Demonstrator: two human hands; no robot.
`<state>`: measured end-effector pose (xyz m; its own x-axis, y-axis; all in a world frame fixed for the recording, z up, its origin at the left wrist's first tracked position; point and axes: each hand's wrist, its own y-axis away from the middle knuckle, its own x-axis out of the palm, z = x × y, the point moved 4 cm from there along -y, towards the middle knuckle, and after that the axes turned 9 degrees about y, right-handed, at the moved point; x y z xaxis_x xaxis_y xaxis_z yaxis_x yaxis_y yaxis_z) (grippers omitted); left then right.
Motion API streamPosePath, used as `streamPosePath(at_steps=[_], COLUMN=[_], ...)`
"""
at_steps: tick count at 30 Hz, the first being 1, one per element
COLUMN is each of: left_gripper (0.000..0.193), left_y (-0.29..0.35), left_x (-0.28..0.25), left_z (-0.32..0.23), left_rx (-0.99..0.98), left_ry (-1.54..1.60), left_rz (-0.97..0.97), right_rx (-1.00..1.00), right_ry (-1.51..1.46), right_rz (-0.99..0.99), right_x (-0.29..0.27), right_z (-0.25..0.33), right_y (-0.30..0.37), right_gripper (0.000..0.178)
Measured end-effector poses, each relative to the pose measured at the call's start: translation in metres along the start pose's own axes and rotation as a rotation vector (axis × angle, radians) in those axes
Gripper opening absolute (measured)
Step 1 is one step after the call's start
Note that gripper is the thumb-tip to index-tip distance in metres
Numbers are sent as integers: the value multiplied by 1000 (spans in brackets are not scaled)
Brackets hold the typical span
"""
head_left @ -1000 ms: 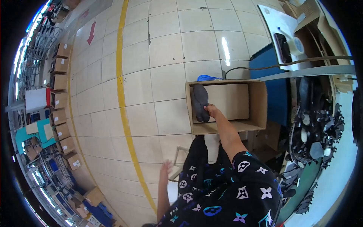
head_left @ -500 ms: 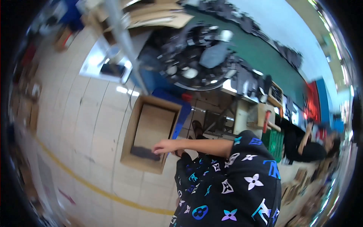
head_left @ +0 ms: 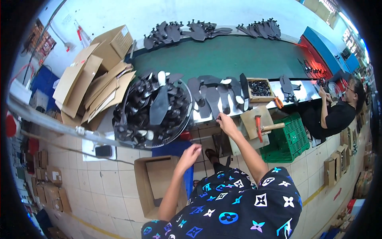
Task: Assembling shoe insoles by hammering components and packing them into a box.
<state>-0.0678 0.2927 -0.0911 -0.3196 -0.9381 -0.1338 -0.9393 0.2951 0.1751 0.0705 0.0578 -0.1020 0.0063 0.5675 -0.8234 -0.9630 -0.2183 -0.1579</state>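
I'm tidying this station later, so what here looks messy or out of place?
Flattened cardboard sheets lie in a loose, slanting heap left of the green belt. Dark sole pieces are piled high in the round bin beside it, some sticking over the rim. The hammer lies on its block; nothing looks spilled.

The right hand (head_left: 227, 123) no longer reaches into the cardboard box (head_left: 153, 185) with a dark sole — it now touches the soles (head_left: 213, 97) on the desk (head_left: 223, 59); the left hand (head_left: 191, 153) hovers, empty.
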Motion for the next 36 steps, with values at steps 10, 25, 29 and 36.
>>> streamPosePath(at_steps=[10,25,29,36], left_gripper=[53,41,55,53], left_y=[-232,-227,-225,-240], left_x=[35,43,54,61], left_z=[-39,11,-17,-55], left_rx=[-103,-140,29,36], left_ry=[-5,241,77,-65], left_rz=[-253,-474,-521,-443], right_rx=[-239,138,67,615], right_ry=[-265,-146,262,-641], right_rz=[-114,126,-370,-327], right_x=[-60,-50,-86,-110], right_z=[5,-58,-60,-113], right_y=[-11,-28,-46,-39], right_gripper=[28,25,32,28])
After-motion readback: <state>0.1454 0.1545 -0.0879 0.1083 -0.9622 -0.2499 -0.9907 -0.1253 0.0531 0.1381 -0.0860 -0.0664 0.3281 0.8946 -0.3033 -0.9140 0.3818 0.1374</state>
